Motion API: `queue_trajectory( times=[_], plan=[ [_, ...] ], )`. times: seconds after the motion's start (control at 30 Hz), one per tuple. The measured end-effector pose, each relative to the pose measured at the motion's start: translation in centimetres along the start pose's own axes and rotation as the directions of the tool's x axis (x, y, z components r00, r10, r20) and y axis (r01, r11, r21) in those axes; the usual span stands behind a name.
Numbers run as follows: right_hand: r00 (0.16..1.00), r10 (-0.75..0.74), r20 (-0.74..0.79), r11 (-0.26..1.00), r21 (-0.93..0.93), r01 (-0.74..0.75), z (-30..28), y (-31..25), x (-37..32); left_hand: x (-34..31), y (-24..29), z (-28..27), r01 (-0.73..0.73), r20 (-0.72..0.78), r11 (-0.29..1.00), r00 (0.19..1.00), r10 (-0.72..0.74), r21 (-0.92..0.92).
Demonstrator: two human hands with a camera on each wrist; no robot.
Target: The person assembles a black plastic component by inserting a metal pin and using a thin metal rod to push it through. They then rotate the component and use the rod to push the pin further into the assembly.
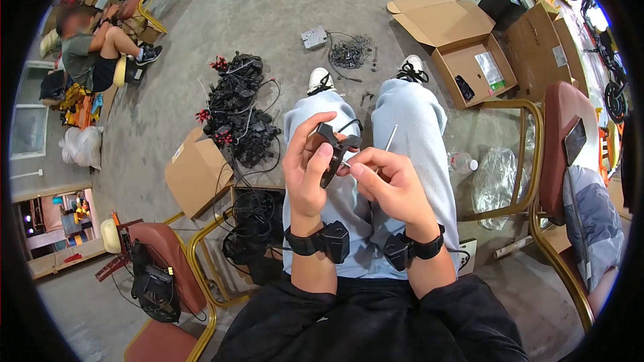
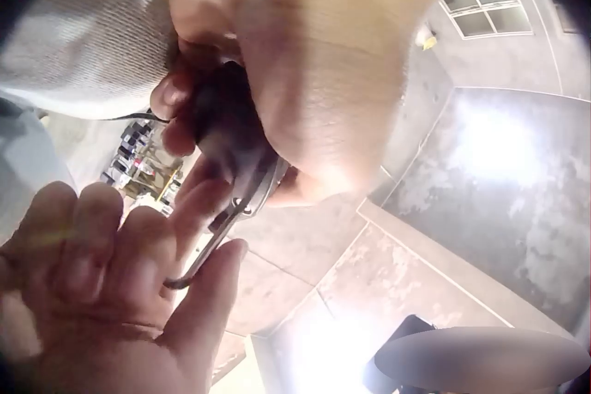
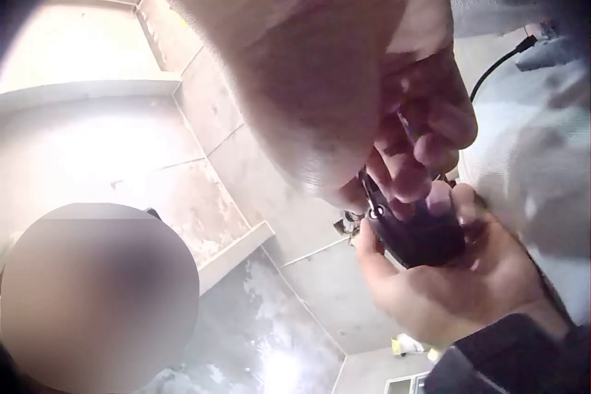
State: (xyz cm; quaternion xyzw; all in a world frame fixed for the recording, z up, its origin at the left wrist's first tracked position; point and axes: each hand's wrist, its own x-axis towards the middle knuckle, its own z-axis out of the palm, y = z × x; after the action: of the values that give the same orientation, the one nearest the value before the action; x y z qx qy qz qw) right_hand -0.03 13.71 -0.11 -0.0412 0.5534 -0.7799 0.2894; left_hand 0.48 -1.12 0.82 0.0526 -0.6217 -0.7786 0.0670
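My left hand [image 1: 307, 177] grips a black plastic part [image 1: 333, 166] in front of my knees, thumb on one side and fingers on the other. A thin black cable trails from it. My right hand [image 1: 394, 184] pinches a thin bent metal rod that looks like a hex key [image 1: 392, 137]. One end of the key points up past the fingers; its other end reaches the black part. In the left wrist view the hex key [image 2: 211, 254] runs from the right fingers to the dark part [image 2: 231, 126]. Fingers hide where the tip meets it.
On the floor lie a heap of black devices and cables [image 1: 235, 107], a grey metal box [image 1: 314, 37] and a pile of small dark parts [image 1: 352, 52]. An open cardboard box [image 1: 443, 60] stands right, near a chair [image 1: 560, 154]. Another person [image 1: 94, 47] sits far left.
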Motion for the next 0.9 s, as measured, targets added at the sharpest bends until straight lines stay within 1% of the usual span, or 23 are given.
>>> queue_trajectory(
  times=[0.03, 0.1, 0.13, 0.2, 0.23, 0.3, 0.33, 0.4, 0.43, 0.53, 0.6, 0.63, 0.67, 0.7, 0.73, 0.8, 0.83, 0.9],
  plan=[
    [1.0, 0.0, 0.002, 1.0, 0.0, 0.0, 0.1, 0.0, 0.1, 0.1, 0.0, 0.1, -0.001, -0.002, 1.0, 1.0, 0.001, 0.0],
    [0.988, -0.154, -0.009, 0.952, -0.267, 0.146, 0.3, 0.2, 0.3, 0.3, 0.1, 0.5, 0.021, -0.075, 1.0, 0.997, -0.02, 0.017],
    [0.989, -0.15, -0.008, 0.953, -0.267, 0.143, 0.4, 0.4, 0.2, 0.3, 0.0, 0.3, 0.024, -0.077, 1.0, 0.997, -0.022, 0.016],
    [0.971, -0.238, 0.012, 0.916, -0.329, 0.228, 0.5, 0.7, 0.4, 0.5, -0.2, 0.0, 0.034, -0.058, 0.999, 0.998, -0.034, -0.004],
    [0.971, -0.238, 0.011, 0.916, -0.329, 0.228, 0.5, 0.6, 0.3, 0.4, -0.2, 0.0, 0.035, -0.057, 0.999, 0.998, -0.035, -0.005],
    [0.946, -0.325, 0.022, 0.869, -0.387, 0.307, 0.6, 0.2, 0.4, 0.4, 0.0, 0.2, 0.041, -0.093, 0.999, 0.995, -0.043, -0.021],
    [0.945, -0.326, 0.022, 0.868, -0.388, 0.309, 0.7, 0.4, 0.5, 0.4, 0.1, 0.2, 0.04, -0.092, 0.999, 0.995, -0.042, -0.022],
    [0.872, -0.489, -0.011, 0.763, -0.489, 0.422, 0.9, 0.8, 0.7, 0.4, 0.3, 0.3, 0.052, -0.091, 0.998, 0.994, -0.054, -0.023],
    [0.872, -0.49, -0.008, 0.761, -0.492, 0.423, 0.9, 0.7, 0.7, 0.4, 0.3, 0.2, 0.05, -0.092, 0.998, 0.994, -0.052, -0.026],
    [0.89, -0.455, -0.004, 0.794, -0.455, 0.404, 1.0, 0.3, 0.4, 0.4, 0.2, -0.2, 0.044, -0.076, 0.999, 0.996, -0.044, -0.006],
    [0.973, -0.23, -0.027, 0.944, -0.249, 0.217, 0.8, -0.5, -0.1, 0.3, 0.3, -0.3, 0.08, -0.033, 0.997, 0.996, -0.08, 0.011],
    [0.973, -0.231, -0.027, 0.944, -0.249, 0.218, 0.7, -0.3, 0.0, 0.3, 0.3, -0.3, 0.079, -0.033, 0.997, 0.996, -0.079, 0.011],
    [0.989, -0.146, -0.016, 0.986, -0.084, 0.144, 0.4, 0.0, 0.0, 0.3, 0.3, -0.3, 0.075, -0.023, 0.997, 0.997, -0.075, 0.017],
    [0.998, -0.062, 0.008, 0.995, 0.081, 0.061, 0.2, 0.1, 0.1, 0.3, 0.3, -0.3, 0.072, -0.014, 0.997, 0.997, -0.071, 0.023],
    [0.998, -0.063, 0.007, 0.995, 0.08, 0.062, 0.1, 0.0, 0.1, 0.3, 0.4, -0.3, 0.071, -0.011, 0.997, 0.997, -0.071, 0.022],
    [0.998, 0.017, 0.067, 0.986, 0.167, -0.028, -0.3, -0.2, 0.1, 0.3, 0.4, -0.3, 0.048, 0.03, 0.998, 0.998, -0.049, 0.049],
    [0.998, 0.016, 0.064, 0.986, 0.167, -0.027, -0.5, -0.1, 0.2, 0.3, 0.4, -0.2, 0.048, 0.033, 0.998, 0.998, -0.05, 0.048],
    [0.985, 0.026, 0.168, 0.942, 0.327, -0.081, -0.8, 0.2, 0.4, 0.3, 0.2, -0.2, 0.011, 0.04, 1.0, 0.999, -0.011, -0.002]
  ],
)
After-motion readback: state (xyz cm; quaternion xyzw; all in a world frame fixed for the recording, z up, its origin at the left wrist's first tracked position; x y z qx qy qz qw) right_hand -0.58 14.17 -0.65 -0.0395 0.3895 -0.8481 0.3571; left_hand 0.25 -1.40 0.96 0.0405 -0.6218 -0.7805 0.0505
